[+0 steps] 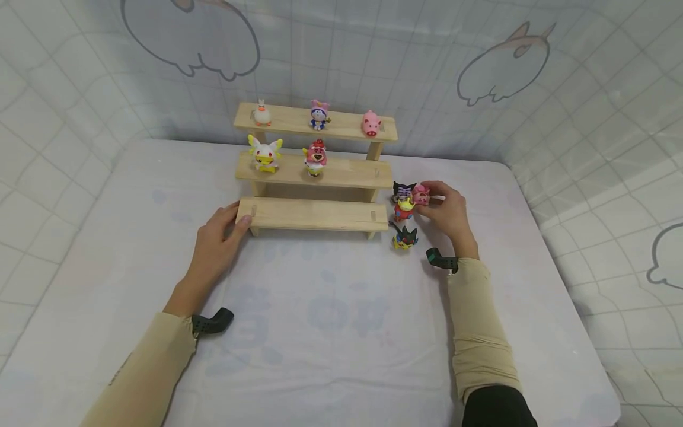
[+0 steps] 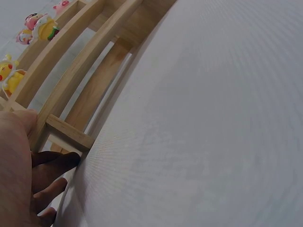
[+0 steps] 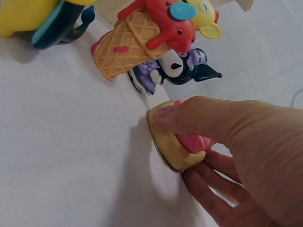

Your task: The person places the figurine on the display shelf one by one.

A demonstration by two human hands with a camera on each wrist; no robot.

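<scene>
"What are the fingers of the right hand doing?"

"Thumb and fingers pinch a pink-and-tan figure, just to the right of the wooden shelf"

"And the left hand?"

"It grips the left end of the shelf's lowest tier, thumb on top, other fingers bent beside the leg"

"Anything near the pinched figure?"

"Three more, also right of the shelf: a black-and-purple figure just beside it, then a red-and-yellow figure, then a dark-eared figure nearest the person"

"And on the shelf itself?"

"Top tier, left to right: a white duck, a blue-and-purple figure, a pink pig; middle tier: a white-and-yellow figure towards the left end, a red-hatted bear near the middle"

"Under the shelf?"

"A pale cloth"
</scene>
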